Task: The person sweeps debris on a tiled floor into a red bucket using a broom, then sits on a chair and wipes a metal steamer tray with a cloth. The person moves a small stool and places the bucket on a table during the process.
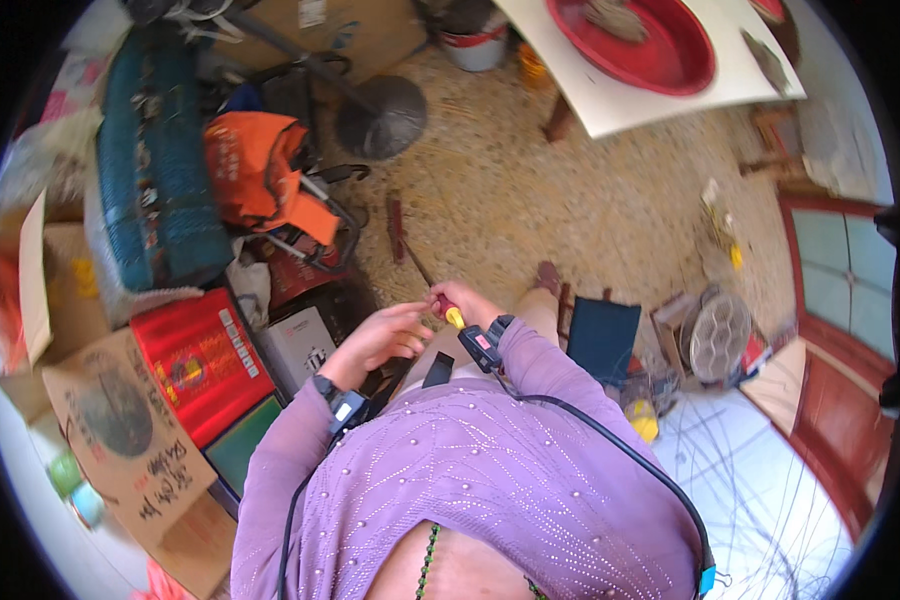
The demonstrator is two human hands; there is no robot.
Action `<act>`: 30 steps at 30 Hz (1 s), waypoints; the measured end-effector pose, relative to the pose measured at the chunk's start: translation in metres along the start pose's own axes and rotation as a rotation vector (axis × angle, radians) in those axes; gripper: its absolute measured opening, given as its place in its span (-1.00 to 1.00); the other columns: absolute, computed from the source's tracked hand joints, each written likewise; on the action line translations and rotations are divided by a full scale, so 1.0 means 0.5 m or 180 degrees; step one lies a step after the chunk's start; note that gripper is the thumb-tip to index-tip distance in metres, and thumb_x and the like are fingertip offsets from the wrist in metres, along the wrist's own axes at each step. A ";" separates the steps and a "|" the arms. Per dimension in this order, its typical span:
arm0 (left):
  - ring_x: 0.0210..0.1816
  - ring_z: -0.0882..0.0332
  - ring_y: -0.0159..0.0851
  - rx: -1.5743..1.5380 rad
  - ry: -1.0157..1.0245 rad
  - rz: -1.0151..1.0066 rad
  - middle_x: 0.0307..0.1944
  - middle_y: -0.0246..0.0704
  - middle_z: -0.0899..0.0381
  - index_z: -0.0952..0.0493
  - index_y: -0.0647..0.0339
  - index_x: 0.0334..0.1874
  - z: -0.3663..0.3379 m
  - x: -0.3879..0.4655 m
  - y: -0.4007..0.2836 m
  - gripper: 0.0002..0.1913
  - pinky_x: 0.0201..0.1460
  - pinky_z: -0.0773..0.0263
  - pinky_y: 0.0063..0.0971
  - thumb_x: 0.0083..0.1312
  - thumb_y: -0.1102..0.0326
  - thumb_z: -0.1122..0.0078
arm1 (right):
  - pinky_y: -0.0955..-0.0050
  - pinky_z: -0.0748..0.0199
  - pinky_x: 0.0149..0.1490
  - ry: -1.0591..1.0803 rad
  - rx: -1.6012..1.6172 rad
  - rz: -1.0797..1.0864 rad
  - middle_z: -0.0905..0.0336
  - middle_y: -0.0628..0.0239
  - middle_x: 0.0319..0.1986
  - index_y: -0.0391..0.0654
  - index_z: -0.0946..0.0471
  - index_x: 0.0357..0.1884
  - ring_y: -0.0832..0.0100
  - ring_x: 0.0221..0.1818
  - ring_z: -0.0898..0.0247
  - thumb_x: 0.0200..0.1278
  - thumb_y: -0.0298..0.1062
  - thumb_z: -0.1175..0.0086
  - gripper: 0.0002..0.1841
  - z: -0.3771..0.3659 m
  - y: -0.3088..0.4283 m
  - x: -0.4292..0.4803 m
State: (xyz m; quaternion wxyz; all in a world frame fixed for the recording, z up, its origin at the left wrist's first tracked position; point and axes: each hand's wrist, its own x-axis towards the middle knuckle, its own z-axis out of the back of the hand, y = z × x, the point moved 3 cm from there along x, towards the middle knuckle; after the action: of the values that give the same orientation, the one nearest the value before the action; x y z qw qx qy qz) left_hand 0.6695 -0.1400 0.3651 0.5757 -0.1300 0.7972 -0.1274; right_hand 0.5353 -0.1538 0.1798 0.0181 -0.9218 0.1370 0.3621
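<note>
A screwdriver with a red and yellow handle point(454, 316) is gripped in my right hand point(474, 301), its thin dark shaft pointing up and to the left over the floor. My left hand point(385, 337) is beside it, fingers spread and holding nothing; whether a fingertip touches the screwdriver I cannot tell. Beyond the shaft's tip, a narrow dark red piece point(396, 229) lies on the speckled floor point(495, 202). Dark devices are strapped to both of my wrists, with black cables running from them.
At upper right, a white tabletop point(645, 112) bears a red basin point(690, 75). A dark stool seat point(604, 341) stands right of my legs. On the left are a teal bundle point(157, 157), an orange bag point(251, 169), a red box point(195, 360) and cardboard boxes point(127, 427).
</note>
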 end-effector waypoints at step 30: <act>-0.36 -0.55 -0.41 -0.0526 -0.0804 -0.0767 -0.27 -0.30 -0.61 -0.33 0.28 0.22 -0.069 0.081 -0.055 -0.65 -0.34 -0.48 -0.58 0.43 0.36 0.08 | 0.62 -0.25 -0.57 -0.1151 0.1138 0.0914 -0.41 0.31 -0.45 -0.02 -0.34 -0.07 0.59 -0.59 -0.27 0.29 -0.50 -0.03 -0.77 0.354 0.116 -0.714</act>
State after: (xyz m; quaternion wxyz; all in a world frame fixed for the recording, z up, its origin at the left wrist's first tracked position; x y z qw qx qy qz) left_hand 0.6263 -0.1781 0.3493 0.6391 -0.2864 0.7049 -0.1122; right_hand 0.1527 -0.1007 0.2934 0.1530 -0.7957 0.3222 0.4895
